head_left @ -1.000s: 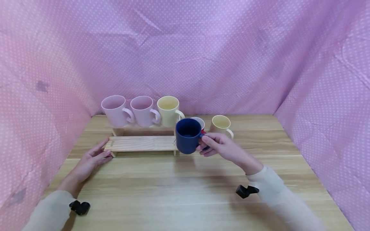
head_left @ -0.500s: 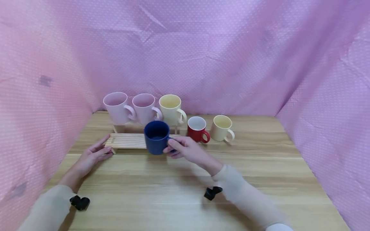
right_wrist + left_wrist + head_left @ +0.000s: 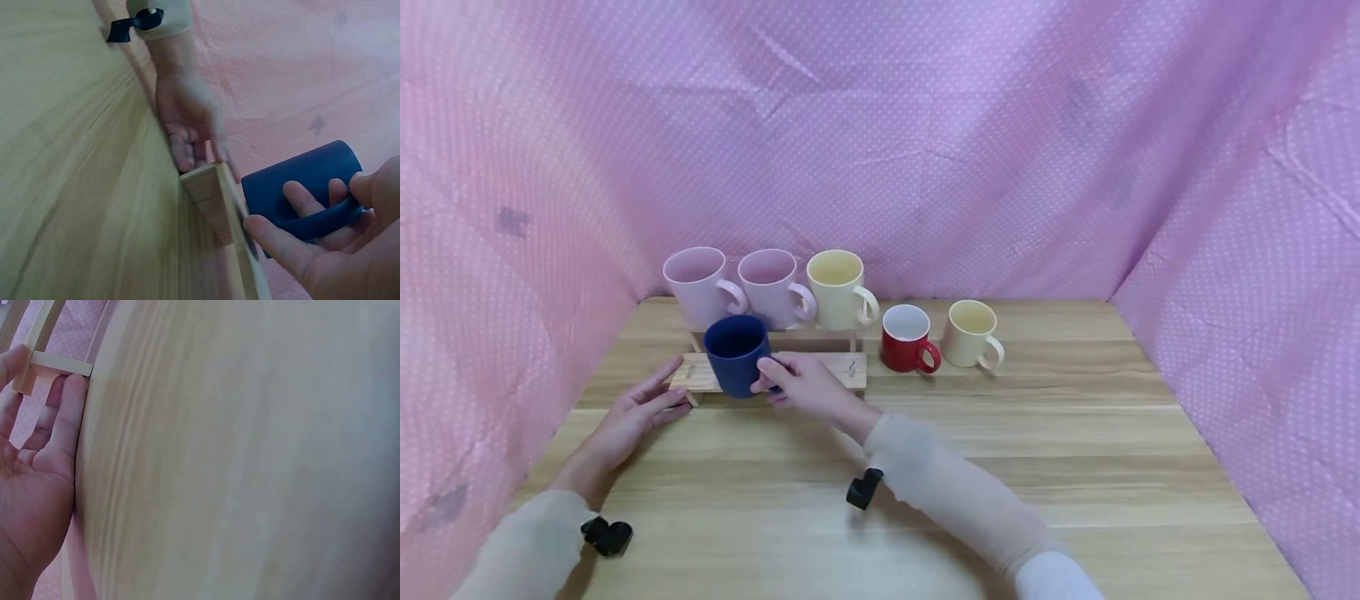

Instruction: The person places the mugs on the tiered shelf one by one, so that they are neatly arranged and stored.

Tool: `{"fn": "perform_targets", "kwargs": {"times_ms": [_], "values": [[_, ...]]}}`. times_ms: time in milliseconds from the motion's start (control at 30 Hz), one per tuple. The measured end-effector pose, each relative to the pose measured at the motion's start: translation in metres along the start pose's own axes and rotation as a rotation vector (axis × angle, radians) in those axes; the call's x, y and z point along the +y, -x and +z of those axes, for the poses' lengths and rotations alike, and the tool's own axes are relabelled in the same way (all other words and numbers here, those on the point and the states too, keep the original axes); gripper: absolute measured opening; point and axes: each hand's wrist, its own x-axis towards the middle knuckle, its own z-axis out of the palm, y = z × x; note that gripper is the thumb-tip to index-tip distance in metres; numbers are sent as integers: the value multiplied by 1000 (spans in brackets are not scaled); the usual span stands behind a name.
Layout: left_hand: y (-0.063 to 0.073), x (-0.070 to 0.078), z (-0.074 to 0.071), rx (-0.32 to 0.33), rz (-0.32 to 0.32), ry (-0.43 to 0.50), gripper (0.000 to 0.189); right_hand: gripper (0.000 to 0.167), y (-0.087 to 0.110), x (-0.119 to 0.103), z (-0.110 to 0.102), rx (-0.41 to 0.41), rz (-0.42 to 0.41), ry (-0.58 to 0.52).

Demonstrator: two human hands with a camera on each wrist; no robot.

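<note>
My right hand (image 3: 803,385) grips a dark blue mug (image 3: 735,354) by its handle, fingers through and around it. The mug stands upright over the left part of the lower shelf of a two-tier wooden rack (image 3: 835,367). In the right wrist view the blue mug (image 3: 300,178) has its base right at the shelf board (image 3: 240,231). My left hand (image 3: 632,421) holds the rack's front left corner. Close up in the left wrist view, the fingers of my left hand (image 3: 37,475) lie on both sides of the shelf end, beside its leg (image 3: 62,364).
On the upper tier stand two pink mugs (image 3: 697,292) and a yellow mug (image 3: 835,292). Right of the rack, a red mug (image 3: 904,346) with a white inside and a smaller yellow mug (image 3: 967,337) stand on the wooden table (image 3: 1075,392). Pink dotted cloth (image 3: 925,167) surrounds the table.
My right hand has carried the blue mug leftward from the rack's right end to over the lower shelf's left part, uncovering the red mug. My left hand has stayed at the rack's corner.
</note>
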Motion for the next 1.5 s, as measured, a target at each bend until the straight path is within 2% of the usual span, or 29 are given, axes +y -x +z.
{"fn": "perform_targets", "kwargs": {"times_ms": [333, 533, 733, 967, 1167, 1400, 1500], "values": [[2, -1, 1, 4, 14, -17, 64, 33, -27, 6, 24, 15, -54, 82], [4, 4, 1, 21, -9, -31, 63, 33, -36, -1, 34, -23, -76, 156], [2, 4, 1, 19, 18, -38, 63, 32, -38, -2, 40, 9, -85, 180], [0, 4, 1, -27, 69, 27, 48, 33, -37, 0, 42, 46, -91, 153], [-2, 5, -1, -21, 66, 12, 43, 33, -39, 0, 43, 51, -93, 134], [0, -2, -5, -19, 74, 24, 42, 32, -38, 2, 45, 48, -60, 120], [0, -4, -4, -22, 71, 28, 42, 32, -38, 2, 45, 52, -52, 147]]}}
